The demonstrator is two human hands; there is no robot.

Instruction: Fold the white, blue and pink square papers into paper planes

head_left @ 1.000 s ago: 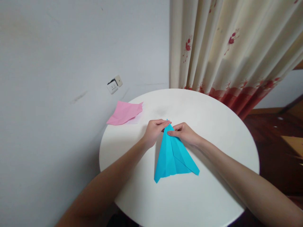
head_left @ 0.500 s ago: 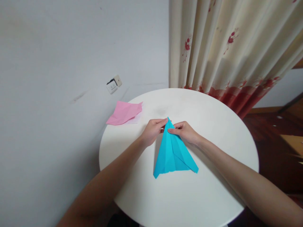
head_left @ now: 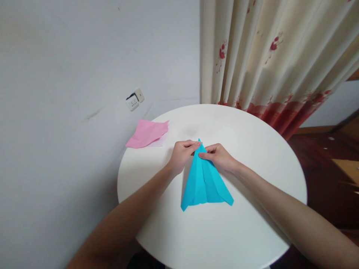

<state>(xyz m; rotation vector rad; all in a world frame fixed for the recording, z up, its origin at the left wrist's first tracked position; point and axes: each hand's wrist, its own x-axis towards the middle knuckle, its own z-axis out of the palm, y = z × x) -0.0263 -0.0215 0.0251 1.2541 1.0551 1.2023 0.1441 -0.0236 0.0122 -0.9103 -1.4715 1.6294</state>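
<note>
The blue paper (head_left: 204,183), folded to a point and laid at the middle of the table (head_left: 252,231), is pinched at its 12 o'clock tip by the fingers of the left hand (head_left: 181,154) and the right hand (head_left: 219,156), its wide edge spread toward 6 o'clock.
</note>
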